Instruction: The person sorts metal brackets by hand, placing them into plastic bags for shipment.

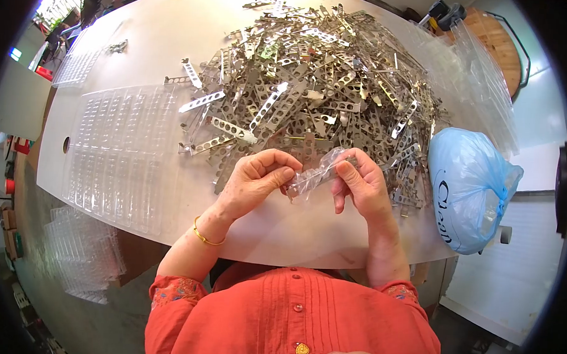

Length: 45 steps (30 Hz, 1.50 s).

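Note:
Between my hands, in front of the pile, is a small crumpled clear plastic bag. My left hand is closed, thumb and forefinger pinching the bag's left end. My right hand grips its right side, the thumb pressed on top. A greyish strip shows through the film near the right fingers, perhaps a metal bracket; its outline is partly hidden. Just beyond both hands lies a large heap of flat metal brackets with rows of round holes.
A clear moulded plastic tray lies on the white table at left. More clear trays are stacked below the table's left edge. A tied blue plastic bag stands at right; clear plastic sheets lie behind it.

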Motion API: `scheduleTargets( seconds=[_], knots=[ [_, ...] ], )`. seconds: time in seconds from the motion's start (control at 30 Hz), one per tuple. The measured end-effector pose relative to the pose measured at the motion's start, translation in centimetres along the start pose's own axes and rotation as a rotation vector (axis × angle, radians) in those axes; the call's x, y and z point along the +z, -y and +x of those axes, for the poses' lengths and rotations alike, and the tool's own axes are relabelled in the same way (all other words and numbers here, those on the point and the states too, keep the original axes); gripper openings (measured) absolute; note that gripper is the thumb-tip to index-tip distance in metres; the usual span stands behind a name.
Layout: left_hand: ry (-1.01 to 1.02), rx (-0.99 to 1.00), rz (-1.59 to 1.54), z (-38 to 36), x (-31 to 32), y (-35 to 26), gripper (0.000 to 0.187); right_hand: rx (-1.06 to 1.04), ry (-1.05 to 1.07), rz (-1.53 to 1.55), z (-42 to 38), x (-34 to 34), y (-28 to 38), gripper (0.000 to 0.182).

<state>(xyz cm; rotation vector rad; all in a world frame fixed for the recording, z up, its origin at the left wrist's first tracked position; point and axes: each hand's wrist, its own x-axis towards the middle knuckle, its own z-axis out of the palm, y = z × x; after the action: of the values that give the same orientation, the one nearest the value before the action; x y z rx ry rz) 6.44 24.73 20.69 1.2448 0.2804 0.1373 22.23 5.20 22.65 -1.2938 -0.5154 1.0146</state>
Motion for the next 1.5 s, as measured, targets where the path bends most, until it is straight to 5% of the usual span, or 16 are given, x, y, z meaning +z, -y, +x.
scheduleTargets(
  seconds=[0.3,0.73,0.9,1.5],
  knots=[
    [-0.153,0.108,0.071,-0.2,0.7,0.1,0.016,0.002,-0.099,0.07,0.3,0.1,-0.5,0.027],
    [-0.08,0.099,-0.049,0.0,0.3,0.3,0.018,0.038,-0.082,0.327,0.7,-0.3,-1.1,0.022],
    [0.094,-0.219,-0.237,-0.1,-0.5,-0.4,0.021,-0.003,-0.084,0.355,0.8,-0.1,-1.3,0.022],
    [0.097,-0.195,-0.108,-0.3,-0.6,-1.3,0.016,-0.115,-0.079,0.288,1.2,-0.5,-2.1,0.02]
  ],
)
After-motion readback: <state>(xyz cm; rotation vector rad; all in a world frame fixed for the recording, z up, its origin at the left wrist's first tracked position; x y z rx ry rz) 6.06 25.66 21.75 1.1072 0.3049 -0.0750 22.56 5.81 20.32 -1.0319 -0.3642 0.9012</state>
